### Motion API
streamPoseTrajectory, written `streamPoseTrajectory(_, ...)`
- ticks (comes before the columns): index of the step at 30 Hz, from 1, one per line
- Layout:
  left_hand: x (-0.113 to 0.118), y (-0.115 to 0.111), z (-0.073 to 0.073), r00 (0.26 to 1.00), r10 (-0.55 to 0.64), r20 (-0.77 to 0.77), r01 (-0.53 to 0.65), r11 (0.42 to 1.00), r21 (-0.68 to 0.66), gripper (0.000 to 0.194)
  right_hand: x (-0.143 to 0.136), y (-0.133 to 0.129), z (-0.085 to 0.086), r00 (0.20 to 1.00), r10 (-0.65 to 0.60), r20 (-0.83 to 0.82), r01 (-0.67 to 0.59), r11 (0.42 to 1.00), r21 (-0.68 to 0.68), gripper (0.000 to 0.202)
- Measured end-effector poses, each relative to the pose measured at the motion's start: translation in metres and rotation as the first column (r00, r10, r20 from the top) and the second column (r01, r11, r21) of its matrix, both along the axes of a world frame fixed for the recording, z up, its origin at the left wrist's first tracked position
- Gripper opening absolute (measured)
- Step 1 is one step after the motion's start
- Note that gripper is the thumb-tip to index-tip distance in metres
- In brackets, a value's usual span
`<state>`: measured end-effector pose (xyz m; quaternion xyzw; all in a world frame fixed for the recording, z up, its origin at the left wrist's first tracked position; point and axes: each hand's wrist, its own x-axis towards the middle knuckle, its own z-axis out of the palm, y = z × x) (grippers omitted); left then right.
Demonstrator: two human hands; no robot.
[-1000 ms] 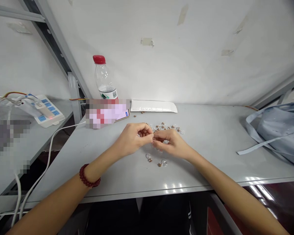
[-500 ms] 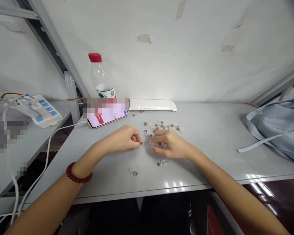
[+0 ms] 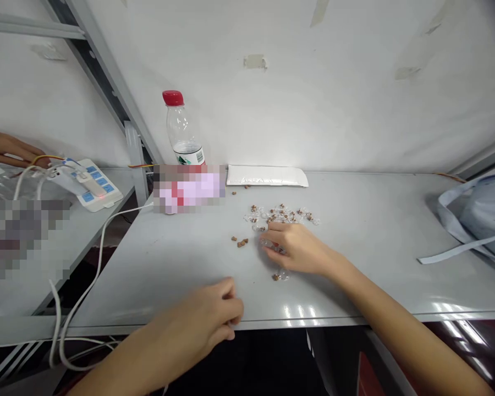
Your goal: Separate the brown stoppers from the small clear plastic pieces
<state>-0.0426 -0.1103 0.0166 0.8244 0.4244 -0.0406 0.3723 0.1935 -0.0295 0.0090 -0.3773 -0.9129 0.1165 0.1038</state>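
My left hand [image 3: 218, 311] is at the front edge of the grey table [image 3: 181, 258], its fingers curled and slightly blurred; whatever they hold is hidden. My right hand [image 3: 295, 246] rests on the table with its fingers closed around small clear bottles [image 3: 267, 242], partly covered by the fingers. Several loose small corks [image 3: 242, 242] lie left of it. Just below the right hand is a clear mini bottle with a cork [image 3: 280, 276]. Behind that hand spreads a cluster of clear mini bottles with brown corks [image 3: 289, 212].
A red-capped bottle [image 3: 183, 129] and a blurred-out phone [image 3: 192, 192] stand at the back left. Against the wall lies a white packet [image 3: 267, 176]. A light blue bag [image 3: 487, 214] sits at right. At far left are a power strip [image 3: 101, 187], cables and another person's hand [image 3: 12, 148].
My left hand has drawn back from the loose corks to the front edge, where a corked mini bottle lay. My right hand stays nearly in place. Another person's hand has appeared at far left.
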Motion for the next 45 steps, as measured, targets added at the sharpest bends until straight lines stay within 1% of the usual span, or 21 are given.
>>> streamPoseTrajectory(3, 0.000, 0.000, -0.009, 0.993, 0.036, 0.111, -0.031, 0.998, -0.047, 0.018, 0.001, 0.001, -0.001, 1.000, -0.008, 0.018, 0.008, 1.000, 0.011, 0.019)
streamPoseTrajectory(7, -0.001, 0.008, -0.012, 0.979, 0.061, 0.197, -0.061, 0.998, -0.002, 0.013, 0.001, 0.002, -0.001, 1.000, -0.007, 0.025, 0.007, 1.000, -0.015, 0.019)
streamPoseTrajectory(9, 0.000, 0.013, -0.011, 0.975, 0.059, 0.215, -0.068, 0.997, 0.035, 0.016, 0.001, 0.003, 0.000, 1.000, -0.009, 0.019, 0.009, 1.000, -0.030, 0.019)
streamPoseTrajectory(14, 0.011, 0.035, 0.005, 0.961, 0.005, 0.278, -0.072, 0.971, 0.230, 0.024, 0.000, 0.003, 0.000, 0.999, -0.019, -0.026, 0.017, 0.998, -0.063, 0.020)
streamPoseTrajectory(17, 0.026, 0.055, 0.016, 0.906, 0.005, 0.423, -0.163, 0.927, 0.338, 0.015, 0.001, 0.002, 0.004, 0.982, -0.030, -0.188, 0.013, 0.996, -0.089, 0.014)
streamPoseTrajectory(18, 0.032, 0.062, 0.018, 0.868, 0.021, 0.497, -0.236, 0.897, 0.373, 0.016, 0.001, 0.001, 0.005, 0.962, -0.049, -0.269, 0.017, 0.993, -0.117, 0.013)
streamPoseTrajectory(19, 0.039, 0.068, 0.019, 0.815, -0.008, 0.580, -0.292, 0.858, 0.422, 0.017, 0.001, 0.001, 0.006, 0.932, -0.080, -0.354, 0.021, 0.986, -0.168, 0.014)
streamPoseTrajectory(21, 0.053, 0.077, 0.015, 0.710, -0.166, 0.684, -0.336, 0.774, 0.536, 0.020, 0.002, 0.001, 0.007, 0.839, -0.171, -0.517, -0.009, 0.945, -0.327, 0.022)
streamPoseTrajectory(22, 0.060, 0.081, 0.011, 0.659, -0.220, 0.720, -0.370, 0.738, 0.564, 0.021, 0.002, 0.001, 0.007, 0.778, -0.217, -0.590, -0.059, 0.909, -0.412, 0.026)
streamPoseTrajectory(24, 0.074, 0.085, 0.001, 0.589, -0.261, 0.765, -0.453, 0.676, 0.580, 0.023, 0.002, 0.003, 0.004, 0.641, -0.305, -0.704, -0.207, 0.815, -0.542, 0.030)
streamPoseTrajectory(26, 0.083, 0.087, -0.009, 0.574, -0.281, 0.769, -0.470, 0.656, 0.590, 0.026, 0.001, 0.006, 0.000, 0.525, -0.386, -0.759, -0.332, 0.728, -0.600, 0.029)
streamPoseTrajectory(28, 0.087, 0.088, -0.016, 0.590, -0.241, 0.771, -0.469, 0.675, 0.570, 0.032, 0.001, 0.009, -0.004, 0.465, -0.453, -0.761, -0.377, 0.676, -0.633, 0.027)
streamPoseTrajectory(29, 0.086, 0.087, -0.019, 0.607, -0.210, 0.767, -0.465, 0.688, 0.556, 0.034, 0.001, 0.010, -0.006, 0.453, -0.471, -0.757, -0.379, 0.667, -0.641, 0.025)
streamPoseTrajectory(32, 0.080, 0.088, -0.022, 0.658, -0.123, 0.743, -0.468, 0.707, 0.531, 0.035, 0.002, 0.013, -0.007, 0.441, -0.481, -0.758, -0.352, 0.684, -0.639, 0.020)
streamPoseTrajectory(34, 0.074, 0.091, -0.021, 0.665, -0.104, 0.739, -0.494, 0.681, 0.541, 0.030, 0.004, 0.015, -0.006, 0.436, -0.476, -0.764, -0.319, 0.712, -0.626, 0.017)
streamPoseTrajectory(36, 0.069, 0.096, -0.020, 0.663, -0.140, 0.735, -0.509, 0.636, 0.580, 0.024, 0.006, 0.016, -0.005, 0.440, -0.476, -0.762, -0.282, 0.732, -0.620, 0.017)
streamPoseTrajectory(38, 0.065, 0.101, -0.019, 0.689, -0.196, 0.698, -0.496, 0.573, 0.652, 0.016, 0.007, 0.017, -0.003, 0.460, -0.473, -0.752, -0.249, 0.744, -0.620, 0.018)
streamPoseTrajectory(40, 0.061, 0.105, -0.018, 0.753, -0.221, 0.619, -0.453, 0.508, 0.733, 0.012, 0.008, 0.018, -0.002, 0.495, -0.468, -0.732, -0.215, 0.750, -0.626, 0.021)
streamPoseTrajectory(42, 0.058, 0.106, -0.015, 0.828, -0.217, 0.517, -0.375, 0.472, 0.798, 0.015, 0.009, 0.018, 0.000, 0.540, -0.449, -0.712, -0.179, 0.765, -0.618, 0.024)
streamPoseTrajectory(43, 0.057, 0.106, -0.013, 0.859, -0.214, 0.465, -0.323, 0.479, 0.816, 0.018, 0.010, 0.018, 0.001, 0.568, -0.435, -0.699, -0.157, 0.776, -0.611, 0.026)
streamPoseTrajectory(45, 0.054, 0.104, -0.008, 0.890, -0.218, 0.400, -0.228, 0.546, 0.806, 0.021, 0.011, 0.017, 0.003, 0.635, -0.408, -0.655, -0.105, 0.795, -0.598, 0.029)
